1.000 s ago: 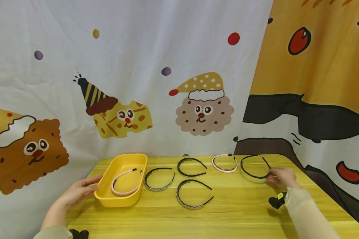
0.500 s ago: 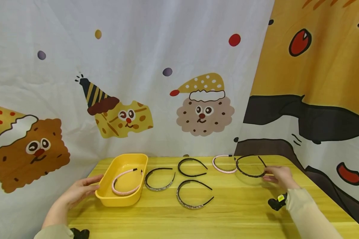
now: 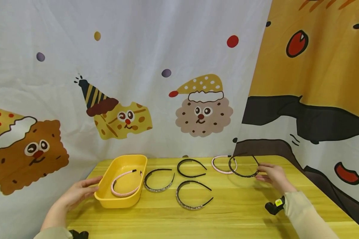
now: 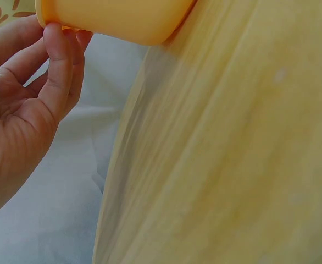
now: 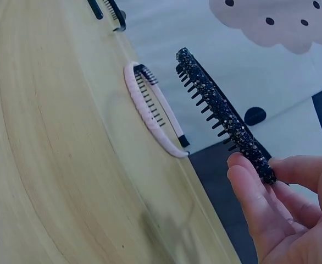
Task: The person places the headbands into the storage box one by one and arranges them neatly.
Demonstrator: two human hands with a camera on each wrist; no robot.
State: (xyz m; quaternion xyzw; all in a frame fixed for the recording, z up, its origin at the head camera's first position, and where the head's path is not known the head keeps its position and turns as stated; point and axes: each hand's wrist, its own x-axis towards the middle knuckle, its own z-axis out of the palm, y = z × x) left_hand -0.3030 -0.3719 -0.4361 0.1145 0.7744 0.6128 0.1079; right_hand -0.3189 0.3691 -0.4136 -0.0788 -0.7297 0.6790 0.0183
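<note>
My right hand (image 3: pixel 273 176) pinches one side of a glittery black toothed headband (image 3: pixel 243 175), raised over the back right of the table. In the right wrist view, thumb and fingertips grip the end of this sparkly headband (image 5: pixel 221 113), its teeth facing left. Behind it in the head view, partly overlapped, lies a pink headband (image 3: pixel 219 171). At the left, my left hand (image 3: pixel 77 192) holds the near-left rim of a yellow plastic tray (image 3: pixel 119 202); the left wrist view shows curled fingers at that rim. Inside the tray rests another pink headband (image 3: pixel 121 194).
Between tray and right hand lie a rhinestone headband (image 3: pixel 158 190), a plain black headband (image 3: pixel 185 175) and a second rhinestone headband (image 3: pixel 191 207). The wooden table (image 3: pixel 236 215) ends at a cartoon-printed curtain (image 3: pixel 158 139) behind.
My right hand has carried the glittery black headband leftward, from the table's right side to in front of the pink headband. The left hand and tray stay in place.
</note>
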